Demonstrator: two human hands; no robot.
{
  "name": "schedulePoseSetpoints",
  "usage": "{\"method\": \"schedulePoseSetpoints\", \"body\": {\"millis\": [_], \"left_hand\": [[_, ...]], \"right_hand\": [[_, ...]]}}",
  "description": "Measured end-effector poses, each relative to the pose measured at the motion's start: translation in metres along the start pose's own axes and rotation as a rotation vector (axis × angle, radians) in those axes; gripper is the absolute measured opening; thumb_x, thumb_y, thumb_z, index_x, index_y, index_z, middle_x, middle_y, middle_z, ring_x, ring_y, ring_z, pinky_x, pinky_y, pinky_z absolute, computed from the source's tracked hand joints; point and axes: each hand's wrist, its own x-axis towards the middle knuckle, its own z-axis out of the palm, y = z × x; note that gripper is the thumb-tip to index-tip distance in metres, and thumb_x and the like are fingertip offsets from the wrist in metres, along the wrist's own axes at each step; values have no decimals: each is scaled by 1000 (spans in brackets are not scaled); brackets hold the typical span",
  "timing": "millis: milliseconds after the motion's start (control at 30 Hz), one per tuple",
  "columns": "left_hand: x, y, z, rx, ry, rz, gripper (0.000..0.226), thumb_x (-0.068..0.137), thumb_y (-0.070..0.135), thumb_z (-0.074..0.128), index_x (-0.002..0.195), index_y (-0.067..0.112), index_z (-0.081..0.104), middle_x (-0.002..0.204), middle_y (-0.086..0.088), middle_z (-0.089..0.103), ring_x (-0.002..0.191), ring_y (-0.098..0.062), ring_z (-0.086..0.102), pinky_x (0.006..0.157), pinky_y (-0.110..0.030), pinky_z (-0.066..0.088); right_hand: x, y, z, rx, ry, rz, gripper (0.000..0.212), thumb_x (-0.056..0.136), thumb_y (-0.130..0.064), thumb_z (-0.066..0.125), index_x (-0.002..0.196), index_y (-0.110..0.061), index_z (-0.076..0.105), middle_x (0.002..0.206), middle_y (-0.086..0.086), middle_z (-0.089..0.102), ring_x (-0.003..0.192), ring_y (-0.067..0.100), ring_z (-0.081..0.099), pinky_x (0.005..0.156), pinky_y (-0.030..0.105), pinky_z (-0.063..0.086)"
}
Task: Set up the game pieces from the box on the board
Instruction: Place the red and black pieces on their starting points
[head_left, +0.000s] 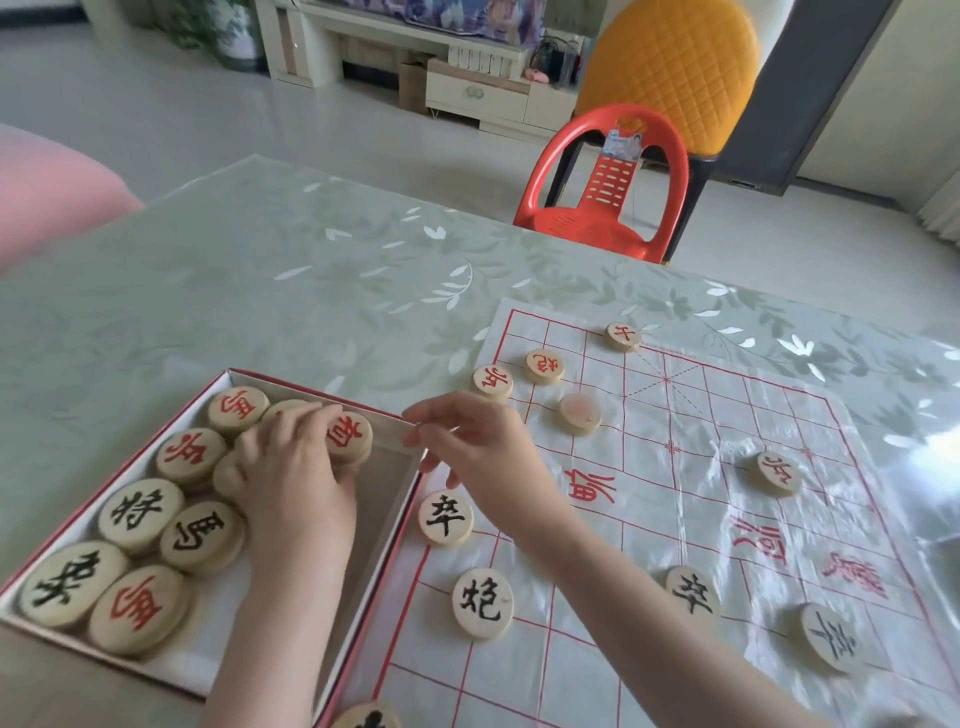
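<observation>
Left hand (291, 478) is reaching into the box (387, 540), fingers curling down over the pieces (349, 435) at its far end; can't tell if it's actually gripping one. Right hand (478, 447) is hovering over the box's right wall, fingers loosely spread, holding nothing. More pieces are lying in the box's near half. The board (649, 519) is sitting just right of the box, with several pieces scattered on it, one face-down (580, 413).
</observation>
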Motion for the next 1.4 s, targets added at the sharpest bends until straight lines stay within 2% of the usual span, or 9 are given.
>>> {"method": "schedulePoseSetpoints", "body": {"millis": [133,400,500,600,800,900,1067,1267,1400], "left_hand": [[2,1,3,20,38,-52,50,69,14,77,116,22,62,125,-9,52,114,-37,35,90,-47,28],[10,-2,-21,-128,166,-100,52,63,27,81,109,15,60,120,-19,50,111,-39,41,92,-43,28],[14,-11,-36,-366,250,-57,53,66,17,79,112,17,52,114,-14,57,105,-36,52,90,-48,42],[12,-16,-35,-478,185,-69,54,65,16,79,110,27,52,113,-5,62,100,-31,60,88,-51,49],[13,-10,-33,-571,132,-106,56,64,12,79,111,29,53,114,-2,61,100,-27,62,89,-48,50],[13,-10,-34,-599,136,-99,56,65,12,79,112,28,53,116,-4,61,95,-24,63,88,-40,50],[11,5,-37,-727,113,-72,55,67,8,78,109,32,52,117,1,60,81,1,60,68,-8,46],[-7,47,-19,-775,-33,2,50,66,14,80,105,34,55,110,7,61,83,-7,64,71,-15,47],[-30,82,0,-798,-145,87,53,63,13,81,105,33,56,109,7,61,84,-13,64,73,-20,49]], "right_hand": [[-1,4,3,-5,-2,30,22,83,-4,51,95,-14,67,79,-2,68,59,7,60,52,17,43],[1,9,12,-59,12,20,21,85,-4,52,95,-14,66,76,-5,66,62,12,55,56,19,42],[6,7,21,-245,-1,-86,27,83,-2,50,103,-13,66,93,2,69,69,8,53,66,12,42],[14,9,41,-555,-8,-200,37,79,-7,53,115,-17,61,108,3,66,97,20,55,85,29,44],[22,19,69,-887,-25,-283,37,81,-20,58,115,-7,55,114,12,48,106,32,46,89,36,34],[21,24,75,-862,31,-319,34,82,-22,57,110,-3,55,110,16,49,104,34,46,89,37,36],[18,12,62,-647,93,-283,31,81,-25,61,103,-3,58,97,14,56,97,31,50,84,35,40],[21,5,-48,-414,429,-218,33,75,-25,73,104,-12,64,98,2,62,87,15,58,77,21,46],[45,46,-147,-485,586,-17,25,71,-29,74,83,-10,61,81,2,57,73,15,50,58,17,36]]}}
